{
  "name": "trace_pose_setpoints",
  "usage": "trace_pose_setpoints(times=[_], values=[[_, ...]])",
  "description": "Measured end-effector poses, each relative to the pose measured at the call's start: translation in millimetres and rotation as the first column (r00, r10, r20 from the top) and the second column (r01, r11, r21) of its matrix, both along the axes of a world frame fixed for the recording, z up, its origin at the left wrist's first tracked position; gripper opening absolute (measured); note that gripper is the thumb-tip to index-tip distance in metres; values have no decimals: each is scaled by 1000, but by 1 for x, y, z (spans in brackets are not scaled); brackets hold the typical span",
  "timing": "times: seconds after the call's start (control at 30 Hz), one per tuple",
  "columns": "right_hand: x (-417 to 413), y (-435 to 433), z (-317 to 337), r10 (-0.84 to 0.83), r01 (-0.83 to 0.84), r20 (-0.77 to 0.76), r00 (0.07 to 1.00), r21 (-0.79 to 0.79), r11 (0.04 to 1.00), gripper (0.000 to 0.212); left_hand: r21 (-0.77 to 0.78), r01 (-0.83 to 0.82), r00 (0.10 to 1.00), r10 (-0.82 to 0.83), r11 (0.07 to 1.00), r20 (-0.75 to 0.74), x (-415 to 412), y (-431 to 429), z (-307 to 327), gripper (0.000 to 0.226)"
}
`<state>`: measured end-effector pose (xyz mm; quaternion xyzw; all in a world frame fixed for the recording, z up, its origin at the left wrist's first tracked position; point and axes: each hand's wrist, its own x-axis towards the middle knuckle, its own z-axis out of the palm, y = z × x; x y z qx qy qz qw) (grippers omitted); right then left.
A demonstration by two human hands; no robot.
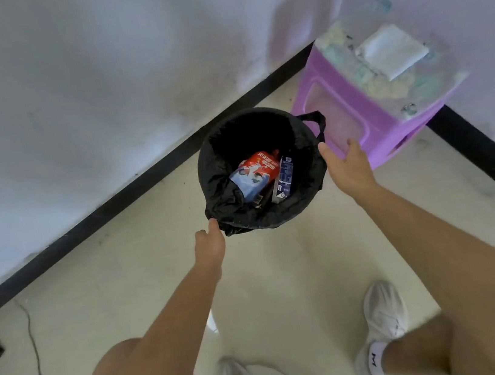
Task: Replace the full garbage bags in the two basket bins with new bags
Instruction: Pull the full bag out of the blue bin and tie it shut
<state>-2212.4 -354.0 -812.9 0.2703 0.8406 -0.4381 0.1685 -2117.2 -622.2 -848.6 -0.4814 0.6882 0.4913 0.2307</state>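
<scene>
Head view. Pale cream floor (282, 262), scuffed, meeting white walls (66, 85) along a black skirting (114, 202) at a corner. Purple plastic stool (357, 114) in that corner, with a white folded paper (392, 51) on top. Thin grey cable (34, 344) trailing across the floor at left. White shoes (384, 311) near the bottom edge.

Black garbage bag (307, 172) standing on the floor just beside the stool and near the skirting. Mouth round and wide open, crinkled rim folded outward, one loop handle (316, 120) sticking out at the far right. Inside, a red-and-blue packet (263, 161) and a blue-and-white carton (284, 179), tilted side by side.

Left hand (208, 246) at the near-left rim, fingers curled, one tip against bunched plastic; pinching or merely touching, cannot tell. Right hand (348, 170) at the right rim, fingers spread apart, holding nothing.
</scene>
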Motion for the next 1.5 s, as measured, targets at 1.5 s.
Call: trace_pose_setpoints(times=[1.5], values=[[45, -52, -22, -495, 429, -619, 610, -267, 863, 14, -150, 221, 454, -238, 964, -859, -65, 18, 87, 23]])
